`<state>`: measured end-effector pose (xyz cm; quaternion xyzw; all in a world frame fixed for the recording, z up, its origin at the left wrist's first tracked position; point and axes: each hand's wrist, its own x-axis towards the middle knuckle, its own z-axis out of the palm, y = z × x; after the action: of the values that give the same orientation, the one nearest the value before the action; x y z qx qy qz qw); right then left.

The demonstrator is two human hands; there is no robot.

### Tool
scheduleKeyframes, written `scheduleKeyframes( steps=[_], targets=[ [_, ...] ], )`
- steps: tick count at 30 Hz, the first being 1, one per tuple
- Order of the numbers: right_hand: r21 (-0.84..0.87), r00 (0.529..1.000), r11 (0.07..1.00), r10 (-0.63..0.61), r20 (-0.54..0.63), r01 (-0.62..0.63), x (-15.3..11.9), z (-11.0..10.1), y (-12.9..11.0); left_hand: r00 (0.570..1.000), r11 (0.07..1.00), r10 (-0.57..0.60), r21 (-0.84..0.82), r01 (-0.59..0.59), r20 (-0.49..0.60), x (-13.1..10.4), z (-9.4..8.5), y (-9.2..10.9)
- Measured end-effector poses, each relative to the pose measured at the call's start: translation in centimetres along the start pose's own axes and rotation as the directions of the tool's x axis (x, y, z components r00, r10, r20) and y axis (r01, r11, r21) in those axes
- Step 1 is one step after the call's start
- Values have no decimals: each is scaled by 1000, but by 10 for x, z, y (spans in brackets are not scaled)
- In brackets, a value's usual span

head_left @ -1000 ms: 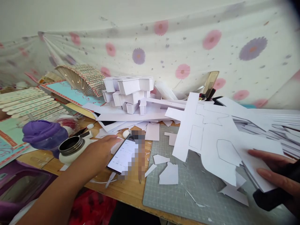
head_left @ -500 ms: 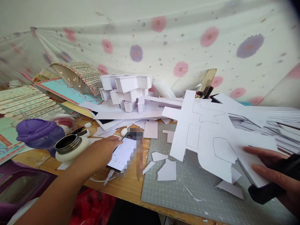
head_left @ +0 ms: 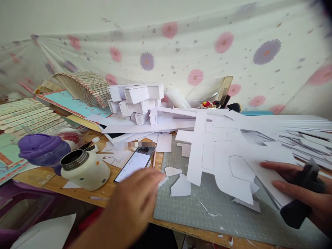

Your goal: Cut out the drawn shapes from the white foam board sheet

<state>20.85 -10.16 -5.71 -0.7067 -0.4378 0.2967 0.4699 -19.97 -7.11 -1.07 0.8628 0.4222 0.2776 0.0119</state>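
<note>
The left hand (head_left: 137,200) has come off the phone (head_left: 135,164) since a second ago; it now hangs blurred in the air just in front of the phone's near end, touching nothing, and its fingers are too smeared to tell whether they are spread or curled. The phone lies screen up and lit on the wooden table (head_left: 46,178), its far end by the paper scraps and its right edge just beside the grey cutting mat (head_left: 207,221).

The right hand (head_left: 301,197) has hardly moved. Its fingers lie flat and together on the near right corner of the big cut white sheet (head_left: 223,152), pressing it down, while the palm closes around a black tool (head_left: 298,207).

That sheet, pencilled with outlines, spreads over the mat, with loose white offcuts (head_left: 181,185) on the mat to its left. Left of the phone stands a white spotted jar (head_left: 85,169), and beyond that a purple lid (head_left: 44,148). Behind the phone sits a stack of white paper boxes (head_left: 137,102), with a fan of craft sticks (head_left: 83,86) to its left. A flowered cloth (head_left: 181,45) hangs across the back.
</note>
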Motion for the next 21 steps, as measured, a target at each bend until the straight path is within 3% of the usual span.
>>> scheduleKeyframes(
  steps=[3, 6, 14, 21],
  targets=[
    [-104, 996, 994, 50, 75, -42, -6, 1, -10, 994, 977, 105, -188, -105, -7, -1, 42, 41],
    [-115, 991, 991, 80, 111, -67, -10, 3, -14, 992, 975, 119, -193, -109, 44, 5, 68, 60],
    [-142, 964, 988, 101, 247, -67, -22, 2, -37, 967, 975, 201, -126, -183, 154, 14, 93, 70],
    [-210, 918, 978, 76, 389, 8, -28, -5, -39, 977, 968, 210, -142, -205, 25, 10, 108, 66]
  ],
)
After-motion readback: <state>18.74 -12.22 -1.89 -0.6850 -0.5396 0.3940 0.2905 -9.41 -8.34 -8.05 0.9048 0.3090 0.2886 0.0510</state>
